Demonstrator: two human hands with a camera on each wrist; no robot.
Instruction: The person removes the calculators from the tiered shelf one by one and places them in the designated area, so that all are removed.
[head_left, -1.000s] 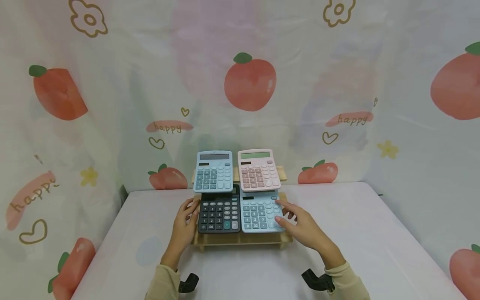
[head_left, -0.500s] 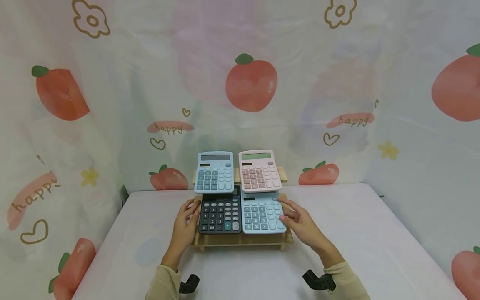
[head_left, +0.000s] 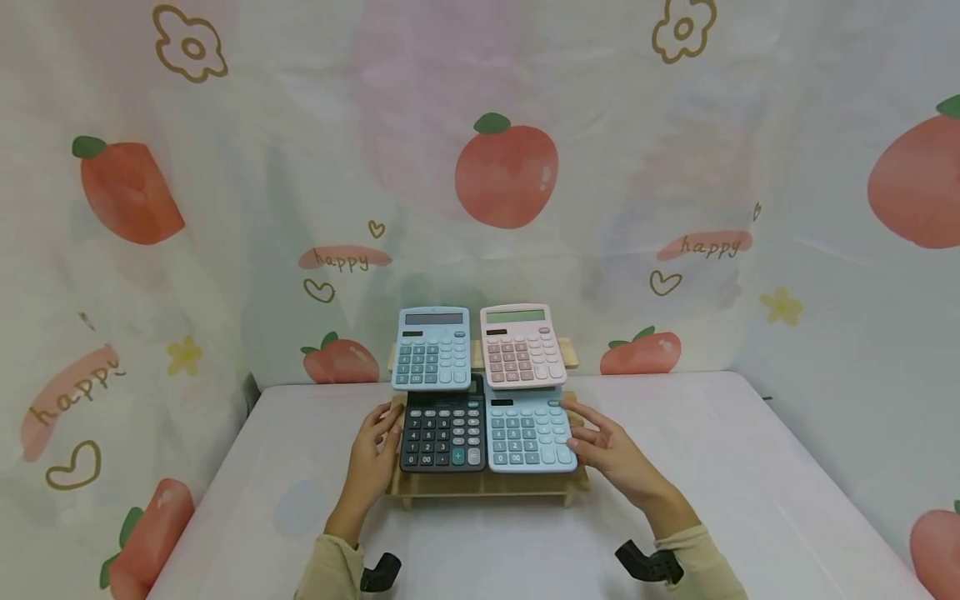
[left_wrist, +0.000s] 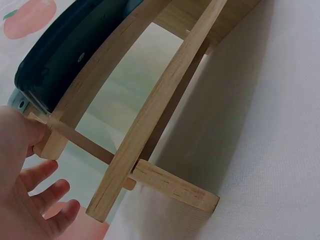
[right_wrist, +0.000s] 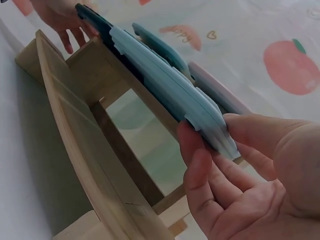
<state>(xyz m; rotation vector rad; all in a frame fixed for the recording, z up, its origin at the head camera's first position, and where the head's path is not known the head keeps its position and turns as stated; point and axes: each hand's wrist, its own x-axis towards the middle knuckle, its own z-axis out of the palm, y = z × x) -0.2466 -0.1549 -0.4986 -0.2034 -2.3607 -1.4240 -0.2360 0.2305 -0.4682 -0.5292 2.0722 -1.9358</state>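
On a slatted wooden stand (head_left: 487, 485) lean two rows of calculators. The lower row has a black calculator (head_left: 442, 429) at left and a light blue calculator (head_left: 528, 429) at right. Above them rest another blue calculator (head_left: 431, 346) and a pink one (head_left: 522, 344), covering the lower pair's top ends. My left hand (head_left: 371, 458) is at the stand's left end; in the left wrist view its thumb touches the wood and the other fingers hang loosely. My right hand (head_left: 622, 458) pinches the lower blue calculator's right edge, thumb on one side, fingers on the other.
The stand's feet are on a white-covered table (head_left: 480, 550). A printed cloth backdrop (head_left: 420, 167) with peaches rises behind and along both sides. Black wrist mounts (head_left: 649, 562) protrude inward from both sleeves.
My right thumb has slid off the lower blue calculator's keys to its right edge. The left hand stays at the stand's end. The whole head view has shifted slightly.
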